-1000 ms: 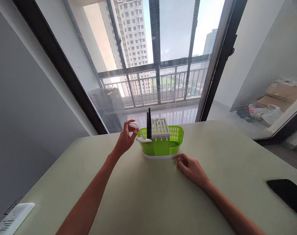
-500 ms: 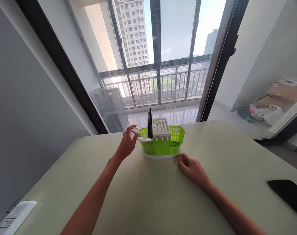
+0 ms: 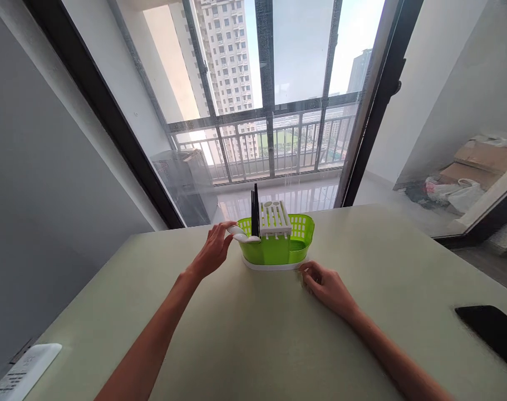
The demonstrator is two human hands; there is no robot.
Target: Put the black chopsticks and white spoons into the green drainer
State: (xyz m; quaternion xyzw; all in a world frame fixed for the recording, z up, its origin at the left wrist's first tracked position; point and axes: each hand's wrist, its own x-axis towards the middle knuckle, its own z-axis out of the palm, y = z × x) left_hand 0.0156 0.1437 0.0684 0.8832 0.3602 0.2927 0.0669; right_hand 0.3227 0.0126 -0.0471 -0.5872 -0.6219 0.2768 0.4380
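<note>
Pale green table point(image 3: 245, 334), left hand point(image 3: 215, 245) clamped on white spoon point(image 3: 236, 233) (right grip point(image 3: 306, 270) unclear).

1. Basket point(image 3: 276, 253): green plastic, smooth and slightly glossy
2. Slotted rack point(image 3: 275, 218): white plastic, smooth
3. White utensil point(image 3: 239, 234): smooth, glossy, its material unclear
4. Tabletop point(image 3: 253, 334): smooth, with a soft sheen
5. Balcony floor point(image 3: 284, 195): glossy, reflective
6. Boxes point(image 3: 485, 156): matt brown cardboard
7. Bag point(image 3: 468, 195): crinkled, thin white plastic

One basket point(image 3: 276, 253) — one slotted rack point(image 3: 274, 218)
</note>
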